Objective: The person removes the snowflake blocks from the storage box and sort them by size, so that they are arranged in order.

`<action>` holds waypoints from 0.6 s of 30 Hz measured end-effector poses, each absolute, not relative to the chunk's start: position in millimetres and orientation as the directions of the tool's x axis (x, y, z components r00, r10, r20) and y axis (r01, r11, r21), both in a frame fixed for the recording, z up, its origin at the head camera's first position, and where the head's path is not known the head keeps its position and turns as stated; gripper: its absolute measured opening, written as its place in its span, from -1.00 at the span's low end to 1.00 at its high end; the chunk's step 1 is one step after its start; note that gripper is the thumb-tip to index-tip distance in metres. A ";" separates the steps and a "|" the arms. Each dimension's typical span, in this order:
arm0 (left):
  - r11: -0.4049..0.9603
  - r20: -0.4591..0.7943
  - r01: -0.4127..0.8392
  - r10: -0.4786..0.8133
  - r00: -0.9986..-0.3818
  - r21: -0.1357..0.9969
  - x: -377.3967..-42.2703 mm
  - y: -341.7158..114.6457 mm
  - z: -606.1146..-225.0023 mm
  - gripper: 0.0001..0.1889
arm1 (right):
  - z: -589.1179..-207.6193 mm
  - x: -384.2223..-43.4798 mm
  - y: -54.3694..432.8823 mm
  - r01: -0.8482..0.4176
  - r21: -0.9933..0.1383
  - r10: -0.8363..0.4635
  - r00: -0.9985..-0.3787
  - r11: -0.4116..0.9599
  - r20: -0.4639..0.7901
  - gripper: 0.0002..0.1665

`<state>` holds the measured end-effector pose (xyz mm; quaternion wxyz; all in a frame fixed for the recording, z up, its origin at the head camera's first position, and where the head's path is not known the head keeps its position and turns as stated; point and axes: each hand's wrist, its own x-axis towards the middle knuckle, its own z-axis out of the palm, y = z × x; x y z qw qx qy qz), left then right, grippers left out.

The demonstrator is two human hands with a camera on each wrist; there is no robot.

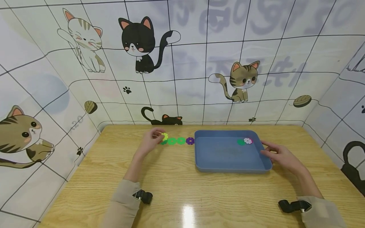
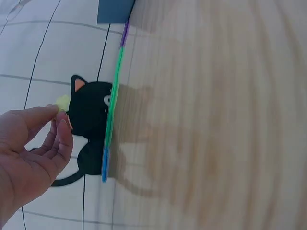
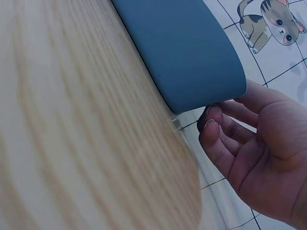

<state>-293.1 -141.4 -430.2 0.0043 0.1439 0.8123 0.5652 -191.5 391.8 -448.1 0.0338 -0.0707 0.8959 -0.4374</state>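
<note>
A smooth, pale backdrop [image 1: 191,63], printed with cats and wavy grid lines, rises behind a tabletop [image 1: 171,190] of glossy, straight-grained wood. Toward 2 o'clock from the tabletop's middle sits a shallow blue tray [image 1: 225,155], a round-cornered rectangle, plastic-looking. The right hand [image 1: 282,156] grips its 3 o'clock wall; the left hand [image 1: 149,141], near 10 o'clock, pinches a notched yellow disc [image 1: 165,136]. Under that disc, a flat row of scalloped green discs [image 1: 181,141] runs toward 3 o'clock, ending in a purple disc [image 1: 190,141] beside the tray. Inside the tray, toward 2 o'clock, lie a green piece [image 1: 240,142] and a petalled white disc [image 1: 247,141].
</note>
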 end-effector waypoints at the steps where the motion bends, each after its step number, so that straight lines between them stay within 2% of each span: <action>1: 0.324 0.148 0.216 0.222 -0.964 0.921 -293.9 -146.9 -431.0 -0.76 | -448.1 -191.5 391.7 -0.100 -0.790 -0.158 -0.987 0.605 0.004 -0.23; 9: 0.373 0.104 0.137 0.107 -0.989 0.918 -298.1 -182.2 -433.2 -0.78 | -448.8 -191.7 392.1 -0.096 -0.801 -0.159 -0.987 0.591 0.001 -0.22; 18: 0.442 -0.006 -0.009 -0.008 -1.000 0.897 -299.2 -205.4 -435.9 -0.79 | -447.2 -191.4 391.6 -0.096 -0.805 -0.161 -0.987 0.586 0.000 -0.23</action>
